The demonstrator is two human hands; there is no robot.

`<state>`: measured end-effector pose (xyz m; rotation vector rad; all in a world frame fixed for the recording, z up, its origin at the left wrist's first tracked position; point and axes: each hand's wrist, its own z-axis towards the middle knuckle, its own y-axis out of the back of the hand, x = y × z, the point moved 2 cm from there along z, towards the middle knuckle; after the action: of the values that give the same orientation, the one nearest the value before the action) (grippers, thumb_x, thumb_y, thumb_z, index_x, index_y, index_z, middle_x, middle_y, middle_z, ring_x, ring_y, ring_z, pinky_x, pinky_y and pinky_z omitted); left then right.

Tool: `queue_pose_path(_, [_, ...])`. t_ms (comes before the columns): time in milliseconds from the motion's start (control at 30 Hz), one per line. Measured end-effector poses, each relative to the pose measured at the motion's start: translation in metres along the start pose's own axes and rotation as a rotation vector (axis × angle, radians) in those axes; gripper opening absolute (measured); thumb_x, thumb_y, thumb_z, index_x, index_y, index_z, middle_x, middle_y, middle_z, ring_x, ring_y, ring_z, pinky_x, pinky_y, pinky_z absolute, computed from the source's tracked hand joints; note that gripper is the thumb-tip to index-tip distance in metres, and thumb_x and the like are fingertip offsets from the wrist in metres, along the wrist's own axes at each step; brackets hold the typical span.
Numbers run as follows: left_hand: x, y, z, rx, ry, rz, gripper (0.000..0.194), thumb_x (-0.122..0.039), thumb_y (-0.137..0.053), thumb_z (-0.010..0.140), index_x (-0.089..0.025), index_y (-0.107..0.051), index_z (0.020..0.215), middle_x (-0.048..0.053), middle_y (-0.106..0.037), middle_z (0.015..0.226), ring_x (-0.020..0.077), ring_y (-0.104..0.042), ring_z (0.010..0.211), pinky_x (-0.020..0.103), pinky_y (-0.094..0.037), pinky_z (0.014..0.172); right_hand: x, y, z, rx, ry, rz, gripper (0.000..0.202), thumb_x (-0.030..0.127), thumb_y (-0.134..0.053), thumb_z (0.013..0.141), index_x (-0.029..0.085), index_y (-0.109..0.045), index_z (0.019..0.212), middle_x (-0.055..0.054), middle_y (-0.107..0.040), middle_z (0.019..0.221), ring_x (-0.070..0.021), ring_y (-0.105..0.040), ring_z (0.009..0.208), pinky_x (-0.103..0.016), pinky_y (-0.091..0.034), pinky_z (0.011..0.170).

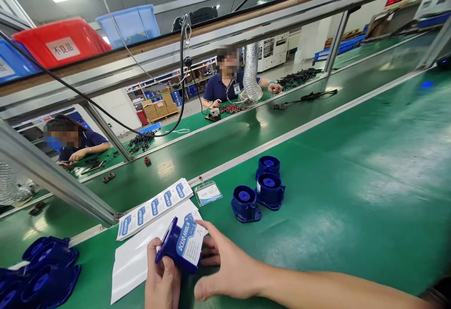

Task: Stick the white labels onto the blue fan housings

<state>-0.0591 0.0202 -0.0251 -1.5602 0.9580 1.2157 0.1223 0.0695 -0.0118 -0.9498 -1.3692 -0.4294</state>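
Note:
In the lower middle, my left hand (163, 281) grips a blue plastic pump housing (172, 245) by its flanged end, holding it tilted above the bench. A blue and white label (191, 242) lies on its side, with print that appears to read "DC52Q-5000L/H". My right hand (229, 264) is beside the label, thumb and fingers apart. Its index fingertip reaches the label's upper right corner; the other fingers are partly hidden behind the housing. Beneath the housing is a white sheet (128, 271), and a strip of similar labels (155, 209) lies beyond it.
Three blue housings (269, 190) stand to the right on the green bench (338, 196). More blue housings (49, 276) cluster at lower left. A badge in a clear holder (208, 193) lies near the labels. A metal post (56, 177) rises at left. Two co-workers (211, 88) sit across the line.

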Motion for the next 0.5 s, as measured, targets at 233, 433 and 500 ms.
queue_pose_path(233, [0.002,-0.003,-0.005,0.041,-0.23,0.129,0.081,-0.067,-0.096,0.06,-0.029,-0.042,0.106,0.011,-0.055,0.146,0.0356,-0.054,0.137,0.038,-0.056,0.099,0.009,0.021,0.007,-0.027,0.14,-0.475,0.061,0.038,-0.096,0.061,0.018,-0.071,0.113,-0.004,-0.078,0.101,-0.0269,-0.071,0.093,-0.033,-0.055,0.078])
queue_pose_path(433, [0.0,0.009,-0.014,0.134,-0.169,0.517,0.079,-0.061,-0.081,0.08,-0.026,-0.045,0.142,0.016,-0.054,0.148,0.0348,-0.063,0.124,0.047,-0.049,0.109,0.017,0.039,0.009,0.041,0.169,-0.892,0.084,0.046,-0.098,0.055,0.022,-0.073,0.131,-0.01,-0.076,0.111,-0.0329,-0.067,0.097,-0.041,-0.052,0.085])
queue_pose_path(500, [-0.006,0.013,-0.013,0.155,-0.186,0.588,0.076,-0.059,-0.081,0.08,-0.026,-0.05,0.141,0.015,-0.056,0.147,0.0363,-0.063,0.125,0.046,-0.048,0.109,0.015,0.036,0.008,0.053,0.182,-0.861,0.087,0.047,-0.097,0.058,0.024,-0.069,0.138,-0.011,-0.075,0.12,-0.035,-0.068,0.106,-0.044,-0.052,0.094])
